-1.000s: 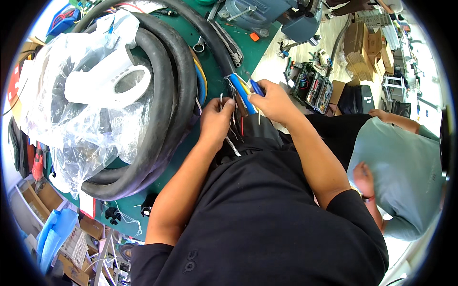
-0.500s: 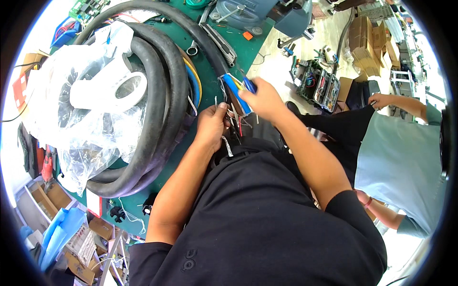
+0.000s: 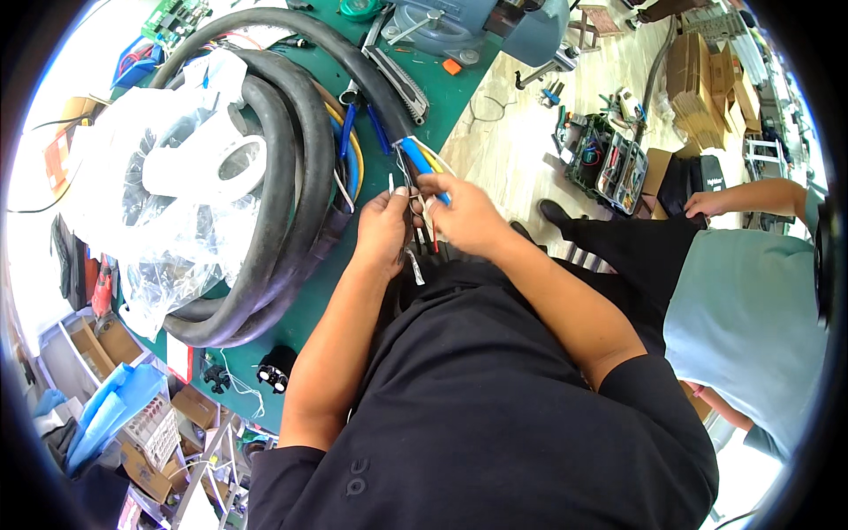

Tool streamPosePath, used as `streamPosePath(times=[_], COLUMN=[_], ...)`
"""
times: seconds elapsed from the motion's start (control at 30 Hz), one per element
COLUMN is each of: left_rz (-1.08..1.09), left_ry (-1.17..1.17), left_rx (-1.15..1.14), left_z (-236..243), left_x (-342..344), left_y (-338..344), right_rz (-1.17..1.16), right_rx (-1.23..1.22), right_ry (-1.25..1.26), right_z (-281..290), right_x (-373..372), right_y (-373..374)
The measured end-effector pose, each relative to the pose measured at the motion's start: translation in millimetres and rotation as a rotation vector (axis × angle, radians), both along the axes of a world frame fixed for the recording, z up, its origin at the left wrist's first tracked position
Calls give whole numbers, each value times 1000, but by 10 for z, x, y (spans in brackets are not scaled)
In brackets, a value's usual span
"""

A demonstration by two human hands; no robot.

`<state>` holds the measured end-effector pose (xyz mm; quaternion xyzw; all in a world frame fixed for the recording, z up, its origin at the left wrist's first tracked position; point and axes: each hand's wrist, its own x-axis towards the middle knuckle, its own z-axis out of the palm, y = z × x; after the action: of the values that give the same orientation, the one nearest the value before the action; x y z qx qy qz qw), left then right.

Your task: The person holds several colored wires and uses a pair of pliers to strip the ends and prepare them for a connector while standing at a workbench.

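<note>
A thick black cable ends in front of me with its jacket stripped. Blue wire, yellow wire and several thin dark, white and red strands fan out of it. My left hand is closed, thumb against fingers, on the thin wires below the jacket's end. Right beside it, my right hand curls its fingers on the thin wires too; exactly which ones is hidden. A silvery shielding tail hangs under the left hand. Blue-handled pliers lie on the table beside the cable.
Coiled cable fills the left of the green table, with a white roll and clear plastic on it. A utility knife lies beyond. At right stand an open toolbox and a person in a light green shirt.
My right hand has let go of the blue-handled tool, and blue-handled pliers now lie on the table. The hand has moved left and down to the wires beside my left hand.
</note>
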<state>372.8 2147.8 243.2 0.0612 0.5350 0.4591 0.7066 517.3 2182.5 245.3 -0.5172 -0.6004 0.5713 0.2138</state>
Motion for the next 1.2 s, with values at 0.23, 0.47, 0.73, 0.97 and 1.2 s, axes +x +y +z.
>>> streamPosePath(times=[0.23, 0.47, 0.73, 0.97, 1.2], left_rz=[-37, -34, -71, -63, -14], left_ry=[134, 170, 96, 170, -3], left_rx=[-48, -32, -6, 40, 55], left_z=[-94, -41, -21, -49, -10], left_x=[16, 76, 56, 136, 172], left_y=[-36, -16, -95, -83, -51], right_rz=[-11, 26, 124, 142, 227], right_rx=[-271, -59, 173, 385, 294], right_ry=[100, 20, -279, -341, -351], right_z=[-124, 35, 360, 380, 336], right_x=[117, 149, 185, 244, 233], right_y=[-107, -180, -207, -222, -342])
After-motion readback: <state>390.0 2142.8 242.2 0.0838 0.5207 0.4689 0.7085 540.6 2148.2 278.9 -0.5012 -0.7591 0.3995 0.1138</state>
